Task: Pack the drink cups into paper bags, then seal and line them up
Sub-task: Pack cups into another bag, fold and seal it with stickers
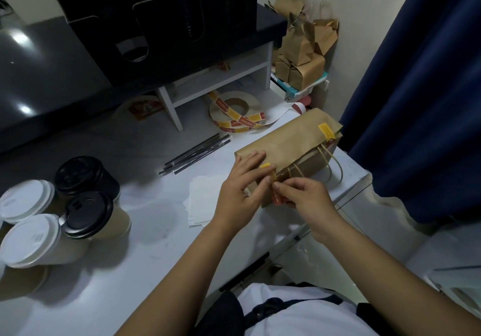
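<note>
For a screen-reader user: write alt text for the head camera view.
Two bare hands, left hand and right hand, press a yellow-and-red sticker over the folded top of a brown paper bag on a white counter. Four lidded cups stand at left; a sticker roll lies behind.

1. There is only one view, from a camera worn on the person's head. No second view exists, so no part of the scene is shared.
2. It looks forward and steeply down, over the person's own chest and both forearms, onto the white counter [145, 231].
3. The lens is wide-angle: straight edges bend near the borders of the frame.
4. The left hand [240, 192] and right hand [304, 200] are close, just below the centre of the frame.
5. The far wall and the blue curtain [416, 88] at the right fill the upper part of the frame.
</note>
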